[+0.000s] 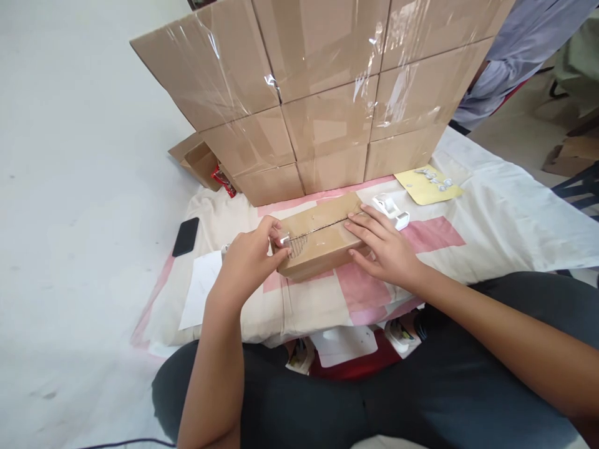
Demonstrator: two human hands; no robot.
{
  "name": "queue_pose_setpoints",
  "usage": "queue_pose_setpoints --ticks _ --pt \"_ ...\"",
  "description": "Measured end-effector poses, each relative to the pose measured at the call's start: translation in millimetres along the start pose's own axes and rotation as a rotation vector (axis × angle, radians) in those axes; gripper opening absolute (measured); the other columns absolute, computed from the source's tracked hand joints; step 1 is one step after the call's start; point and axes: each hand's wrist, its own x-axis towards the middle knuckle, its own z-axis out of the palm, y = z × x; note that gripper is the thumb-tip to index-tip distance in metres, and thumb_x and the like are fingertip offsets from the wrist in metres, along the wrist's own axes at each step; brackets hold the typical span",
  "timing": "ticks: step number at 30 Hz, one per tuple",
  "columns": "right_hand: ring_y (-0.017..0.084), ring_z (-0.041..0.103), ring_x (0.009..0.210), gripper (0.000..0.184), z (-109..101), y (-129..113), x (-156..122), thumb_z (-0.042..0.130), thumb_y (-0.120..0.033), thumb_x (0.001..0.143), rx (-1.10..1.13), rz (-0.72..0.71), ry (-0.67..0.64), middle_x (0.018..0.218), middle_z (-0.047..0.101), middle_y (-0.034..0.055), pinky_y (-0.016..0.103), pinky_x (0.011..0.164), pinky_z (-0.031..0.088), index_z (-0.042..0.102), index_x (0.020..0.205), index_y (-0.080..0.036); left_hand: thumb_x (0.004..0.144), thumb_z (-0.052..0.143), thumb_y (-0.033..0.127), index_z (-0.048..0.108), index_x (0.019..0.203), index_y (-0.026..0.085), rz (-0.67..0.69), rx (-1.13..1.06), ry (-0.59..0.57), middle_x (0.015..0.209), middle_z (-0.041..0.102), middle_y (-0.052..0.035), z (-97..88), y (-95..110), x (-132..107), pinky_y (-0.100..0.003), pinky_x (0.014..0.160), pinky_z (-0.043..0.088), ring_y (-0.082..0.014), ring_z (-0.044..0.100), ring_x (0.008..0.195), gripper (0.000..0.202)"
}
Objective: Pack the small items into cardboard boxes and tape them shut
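A small brown cardboard box [322, 218] lies before me on a cloth-covered table, its two top flaps meeting in a seam along its length. At the box's left end, my left hand [250, 252] pinches a short piece of clear tape [284, 240] over the seam. Torn, ridged cardboard shows just beside that tape. My right hand [381, 243] rests on the right end, fingers stretched over the top flaps and thumb against the near side. Behind the right fingers sits a white tape dispenser [397, 215], partly hidden.
A tall taped wall of cardboard boxes [327, 93] stands behind. Left are a black phone [186, 237], white paper [201, 290] and an open carton [201, 162] beside a red packet [223, 181]. A yellow sheet [428, 193] with crumpled bits lies right. Another person's sleeve [496, 81] shows beyond.
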Motion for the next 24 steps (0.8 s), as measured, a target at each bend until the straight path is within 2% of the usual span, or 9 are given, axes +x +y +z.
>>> queue_pose_setpoints --ticks 5,15,21,24 --pt "0.038 0.038 0.150 0.052 0 1 0 0.062 -0.028 0.094 -0.007 -0.011 -0.002 0.144 0.060 0.0145 0.062 0.117 0.044 0.054 0.144 -0.019 0.086 0.066 0.038 0.050 0.110 0.030 -0.041 0.076 0.035 0.107 0.065 0.0021 -1.3 0 0 -0.033 0.066 0.036 -0.0197 0.054 0.074 0.030" --pt "0.038 0.043 0.146 0.049 -1 3 1 0.063 -0.030 0.094 0.033 0.023 0.002 0.142 0.063 0.0118 0.063 0.113 0.048 0.059 0.142 -0.023 0.086 0.066 0.042 0.053 0.116 0.027 -0.052 -0.006 0.030 0.120 0.060 -0.0031 2.0 -8 4 -0.035 0.072 0.042 -0.0212 0.059 0.089 0.036" --pt "0.038 0.044 0.145 0.049 -1 4 1 0.065 -0.029 0.093 0.053 0.029 0.011 0.141 0.064 0.0105 0.063 0.114 0.047 0.061 0.141 -0.025 0.086 0.066 0.053 0.045 0.139 0.031 -0.093 -0.023 0.005 0.123 0.059 -0.0060 1.4 -16 5 -0.038 0.077 0.046 -0.0247 0.061 0.095 0.061" --pt "0.038 0.045 0.145 0.048 -1 5 1 0.065 -0.030 0.092 0.066 0.045 0.014 0.141 0.065 0.0088 0.064 0.114 0.047 0.062 0.140 -0.026 0.087 0.062 0.060 0.047 0.138 0.032 -0.099 -0.015 0.005 0.125 0.056 -0.0069 4.2 -21 9 -0.038 0.078 0.047 -0.0240 0.062 0.094 0.060"
